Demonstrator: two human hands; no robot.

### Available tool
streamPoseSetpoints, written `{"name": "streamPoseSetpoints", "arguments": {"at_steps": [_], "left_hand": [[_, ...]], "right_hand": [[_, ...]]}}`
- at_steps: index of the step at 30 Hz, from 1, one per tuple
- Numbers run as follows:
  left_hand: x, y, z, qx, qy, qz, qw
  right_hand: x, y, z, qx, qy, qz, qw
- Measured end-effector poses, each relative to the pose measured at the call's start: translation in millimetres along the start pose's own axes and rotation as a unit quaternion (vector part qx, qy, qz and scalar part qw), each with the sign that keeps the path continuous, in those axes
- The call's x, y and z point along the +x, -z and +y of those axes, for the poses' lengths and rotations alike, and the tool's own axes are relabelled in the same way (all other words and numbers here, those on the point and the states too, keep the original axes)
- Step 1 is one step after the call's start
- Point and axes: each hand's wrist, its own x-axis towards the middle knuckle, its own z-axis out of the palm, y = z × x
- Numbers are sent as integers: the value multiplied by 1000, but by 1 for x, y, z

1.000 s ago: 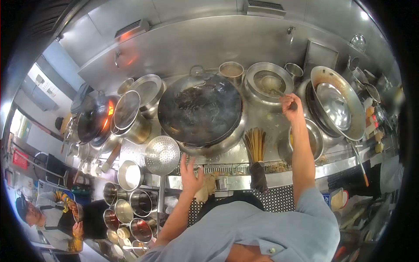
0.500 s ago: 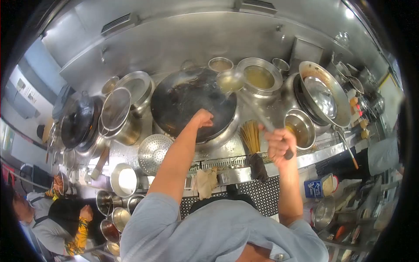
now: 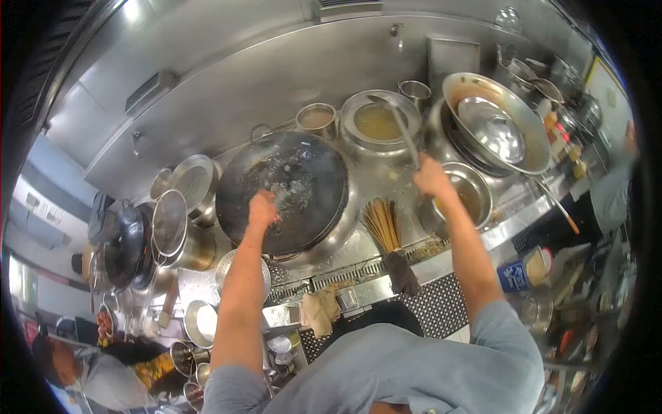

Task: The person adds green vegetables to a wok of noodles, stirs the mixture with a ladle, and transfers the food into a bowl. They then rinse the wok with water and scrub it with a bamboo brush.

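Note:
My left hand [image 3: 263, 209] is over the large black wok [image 3: 317, 200], its fingers curled; what they hold, if anything, is hidden. Glossy, bubbling liquid [image 3: 286, 181] shows in the wok beside that hand. My right hand [image 3: 433, 176] is closed round the handle of a long metal ladle [image 3: 405, 134]. The ladle's head is over the steel pot [image 3: 418, 119] of yellowish liquid, behind and right of the wok. Below my right hand stands a round steel pan [image 3: 485, 200] with some liquid in it.
A bamboo wok brush [image 3: 380, 222] lies at the stove's front, near a beige cloth [image 3: 320, 314]. A perforated strainer [image 3: 265, 279] is partly behind my left forearm. A large pan [image 3: 534, 141] stands to the right. At lower left is another person [image 3: 110, 379].
The ladle has gone from beside the wok to the yellowish liquid's pot. My left hand is still over the wok, where more bubbling shows. The view has shifted and tilted.

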Motion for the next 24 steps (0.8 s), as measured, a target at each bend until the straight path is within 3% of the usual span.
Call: {"name": "streamPoseSetpoints", "arguments": {"at_steps": [1,3,4,5,6,7,9,10,11,13,14,16,17,18,20,21,22,23,24], "left_hand": [[-9,-2,7,7,4,-4,1000],[-26,-13,32,-33,95,35,994],[-39,-9,47,-20,111,12,994],[-53,2,65,-9,128,-10,992],[-66,9,73,0,145,-32,989],[-78,9,71,-15,109,-31,993],[-112,9,67,-44,31,-39,998],[-125,15,67,-101,43,-96,989],[-134,14,57,-39,58,-129,989],[-126,4,28,83,65,-184,977],[-113,1,9,150,71,-266,950],[-95,34,22,157,194,-281,927],[-85,19,-3,182,219,-262,922],[-85,22,-9,214,207,-280,913],[-70,-1,-29,210,198,-290,912],[-59,-18,-35,175,161,-319,917],[-43,-26,-31,139,125,-379,907],[-29,-34,-20,86,106,-389,911],[-8,-53,-25,52,55,-429,900]], "right_hand": [[29,12,-3,-27,-20,-29,999],[89,13,7,19,-57,-127,990],[113,0,26,238,-78,-155,956],[134,-12,41,442,-103,-179,873],[138,-16,45,633,-148,-194,735],[141,-17,47,785,-193,-196,555],[138,-19,52,841,-158,-269,443],[129,-15,45,836,-162,-225,473],[124,-12,45,839,-148,-311,421],[101,-2,30,815,-156,-258,495],[83,2,22,821,-141,-270,483],[45,11,4,825,-121,-271,481],[32,15,-2,810,-121,-288,496],[16,16,-8,813,-99,-319,477],[-30,25,-35,818,-125,-295,478],[-58,29,-46,802,-101,-302,506],[-85,31,-60,776,-144,-237,566],[-88,17,-49,764,-137,-314,546],[-105,6,-53,769,-145,-277,558]]}}
